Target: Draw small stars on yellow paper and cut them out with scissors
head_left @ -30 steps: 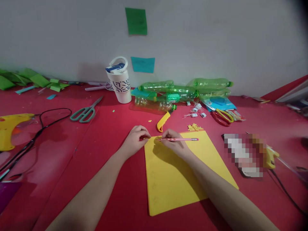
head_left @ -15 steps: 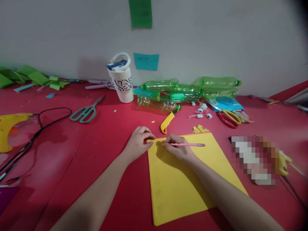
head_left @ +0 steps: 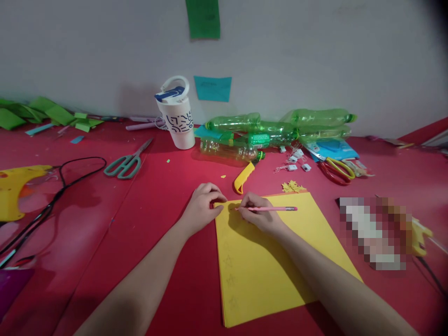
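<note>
A stack of yellow paper [head_left: 276,280] lies on the red table, with small pencil-drawn stars down its left side. My right hand [head_left: 261,213] is closed round a pink pencil [head_left: 278,208], its tip at the paper near the upper left corner. At that same corner rests my left hand [head_left: 206,207], thumb and forefinger apart, fingertips touching the paper's edge. Beyond the sheet are a yellow-handled cutter [head_left: 244,178] and a small pile of yellow cut-out stars [head_left: 293,186].
Green plastic bottles [head_left: 233,151] lie along the wall beside a white cup [head_left: 180,126]. Grey scissors [head_left: 124,165] and a yellow glue gun [head_left: 14,191] with a black cord are leftward. Red-and-yellow-handled scissors [head_left: 336,171] lie right, near small white boxes [head_left: 292,159] and another glue gun [head_left: 420,238].
My view has shifted slightly, so objects at both sides appear a little further right. Both hands hold nearly the same places, and the pencil stays at the upper left corner.
</note>
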Demonstrator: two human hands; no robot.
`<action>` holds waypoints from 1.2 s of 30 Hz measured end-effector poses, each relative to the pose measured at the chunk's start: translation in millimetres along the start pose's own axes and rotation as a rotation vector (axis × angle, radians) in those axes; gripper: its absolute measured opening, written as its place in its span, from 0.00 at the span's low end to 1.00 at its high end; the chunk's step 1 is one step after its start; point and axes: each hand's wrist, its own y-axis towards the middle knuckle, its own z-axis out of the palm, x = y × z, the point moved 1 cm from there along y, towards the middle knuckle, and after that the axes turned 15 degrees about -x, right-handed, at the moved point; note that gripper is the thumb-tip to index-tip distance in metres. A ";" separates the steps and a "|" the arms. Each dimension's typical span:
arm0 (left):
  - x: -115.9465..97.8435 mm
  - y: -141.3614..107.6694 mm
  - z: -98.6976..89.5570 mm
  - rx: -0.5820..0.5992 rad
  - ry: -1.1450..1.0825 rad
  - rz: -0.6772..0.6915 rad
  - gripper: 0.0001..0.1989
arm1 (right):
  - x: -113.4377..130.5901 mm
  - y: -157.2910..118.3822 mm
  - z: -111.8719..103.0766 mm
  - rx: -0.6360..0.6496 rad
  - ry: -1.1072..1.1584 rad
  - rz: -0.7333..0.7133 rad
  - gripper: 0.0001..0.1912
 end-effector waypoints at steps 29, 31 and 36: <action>4.6 -0.1 3.7 -0.018 0.012 0.020 0.06 | -1.7 1.0 3.6 -0.040 -0.009 0.002 0.05; 5.0 -0.6 4.2 -0.020 0.013 0.021 0.06 | -1.8 1.1 4.0 -0.052 -0.010 0.010 0.05; 4.2 -1.1 3.4 -0.020 0.012 0.024 0.06 | -0.9 1.8 4.4 -0.083 -0.018 0.017 0.05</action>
